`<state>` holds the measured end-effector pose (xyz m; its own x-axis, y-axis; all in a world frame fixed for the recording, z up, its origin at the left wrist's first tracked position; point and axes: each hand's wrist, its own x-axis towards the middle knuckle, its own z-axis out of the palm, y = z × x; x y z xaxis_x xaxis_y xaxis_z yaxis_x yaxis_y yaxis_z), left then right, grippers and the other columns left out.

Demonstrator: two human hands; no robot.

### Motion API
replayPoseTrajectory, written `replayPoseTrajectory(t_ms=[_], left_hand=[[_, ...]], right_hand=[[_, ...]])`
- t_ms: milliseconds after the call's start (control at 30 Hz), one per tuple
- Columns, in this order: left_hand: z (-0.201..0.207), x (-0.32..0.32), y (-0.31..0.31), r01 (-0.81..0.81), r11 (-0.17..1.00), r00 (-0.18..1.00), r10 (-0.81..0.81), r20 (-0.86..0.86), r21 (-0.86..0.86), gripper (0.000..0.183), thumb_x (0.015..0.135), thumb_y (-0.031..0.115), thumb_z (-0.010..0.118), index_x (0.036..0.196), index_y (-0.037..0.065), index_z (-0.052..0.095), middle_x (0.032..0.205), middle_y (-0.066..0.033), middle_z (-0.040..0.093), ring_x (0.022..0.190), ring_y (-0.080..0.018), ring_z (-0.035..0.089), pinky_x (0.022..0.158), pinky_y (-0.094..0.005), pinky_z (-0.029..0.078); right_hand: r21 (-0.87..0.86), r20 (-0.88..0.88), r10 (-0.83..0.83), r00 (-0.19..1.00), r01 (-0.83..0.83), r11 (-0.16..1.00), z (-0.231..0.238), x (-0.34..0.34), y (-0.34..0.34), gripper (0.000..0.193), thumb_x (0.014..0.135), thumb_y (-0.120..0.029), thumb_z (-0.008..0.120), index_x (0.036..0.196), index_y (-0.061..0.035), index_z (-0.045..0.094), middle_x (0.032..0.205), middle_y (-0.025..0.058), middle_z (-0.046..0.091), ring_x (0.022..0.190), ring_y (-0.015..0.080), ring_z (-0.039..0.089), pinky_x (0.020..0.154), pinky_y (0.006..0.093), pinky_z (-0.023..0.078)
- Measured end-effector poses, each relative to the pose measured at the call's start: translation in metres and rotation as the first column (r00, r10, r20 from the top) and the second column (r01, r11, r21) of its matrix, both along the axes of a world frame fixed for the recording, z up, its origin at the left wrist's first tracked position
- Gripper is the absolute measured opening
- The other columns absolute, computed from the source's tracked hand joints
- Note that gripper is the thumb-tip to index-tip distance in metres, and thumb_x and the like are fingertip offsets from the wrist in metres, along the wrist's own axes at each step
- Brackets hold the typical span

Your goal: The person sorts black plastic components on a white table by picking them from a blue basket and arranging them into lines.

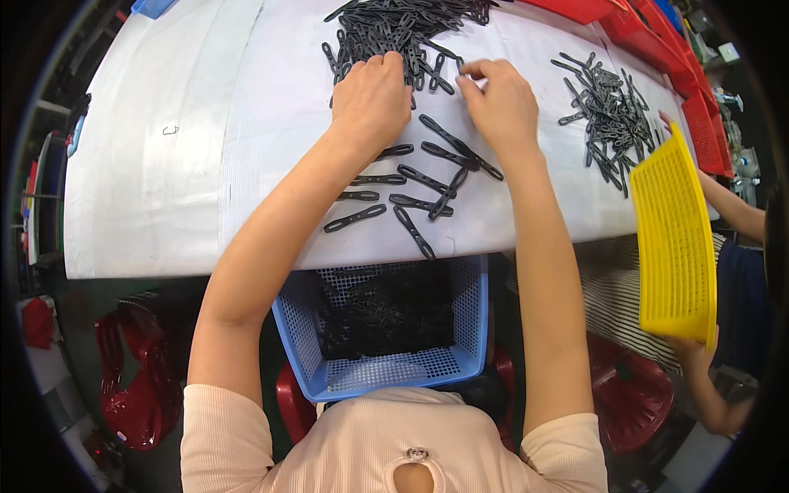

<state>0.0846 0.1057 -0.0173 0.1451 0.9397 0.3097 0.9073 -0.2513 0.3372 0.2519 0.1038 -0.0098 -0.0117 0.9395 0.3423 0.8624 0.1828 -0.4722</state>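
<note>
Black slotted plastic strips lie in a heap (399,29) at the far middle of the white table. My left hand (371,99) rests at the heap's near edge, its fingers curled down among the strips; its fingertips and anything in them are hidden. To its right, my right hand (501,103) is bent in a pinch, with the end of a black slotted strip (459,65) at its thumb and forefinger. Between my forearms several loose strips (423,179) are spread out. A blue perforated basket (382,371) with more black strips sits below the table edge in front of me.
A second pile of black strips (612,111) lies at the right of the white table (156,189). There another person's hands hold a yellow basket (674,246) upright. Red baskets (633,37) line the far right edge. Dark red chairs (140,374) stand below the table.
</note>
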Motion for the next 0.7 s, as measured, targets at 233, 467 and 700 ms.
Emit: replayPoseTrajectory(t_ms=[233,467,700], left_hand=[[0.001,-0.012,0.002,0.083,0.996,0.995,-0.085,-0.051,-0.022,0.019,0.08,0.014,0.061,0.097,0.006,0.059,0.091,-0.0104,0.065,0.086,-0.0299,0.062,0.072,-0.04,0.05],[0.003,-0.021,-0.008,0.065,0.997,0.997,-0.062,0.054,-0.046,0.025,0.081,0.012,0.062,0.104,0.007,0.056,0.089,-0.0115,0.065,0.085,-0.0276,0.063,0.073,-0.0371,0.049],[0.001,-0.012,-0.01,0.093,0.996,0.995,-0.093,-0.046,-0.008,0.021,0.082,0.015,0.061,0.1,0.006,0.057,0.091,-0.0118,0.064,0.089,-0.0289,0.061,0.073,-0.04,0.049]], right_hand=[[-0.119,0.25,-0.075,0.965,0.107,0.987,0.0,0.0,0.024,0.017,0.075,-0.013,0.063,0.09,-0.0081,0.071,0.088,0.0139,0.068,0.081,0.0322,0.065,0.073,0.0399,0.051],[-0.305,-0.293,0.093,0.952,-0.185,0.934,0.007,0.037,-0.018,0.02,0.072,-0.013,0.063,0.088,-0.007,0.072,0.08,0.0124,0.069,0.077,0.0254,0.067,0.072,0.0344,0.051],[-0.172,-0.311,0.155,0.938,-0.216,0.961,-0.01,0.046,-0.032,0.022,0.073,-0.019,0.068,0.093,-0.0085,0.071,0.089,0.0091,0.064,0.086,0.022,0.062,0.078,0.0328,0.048]])
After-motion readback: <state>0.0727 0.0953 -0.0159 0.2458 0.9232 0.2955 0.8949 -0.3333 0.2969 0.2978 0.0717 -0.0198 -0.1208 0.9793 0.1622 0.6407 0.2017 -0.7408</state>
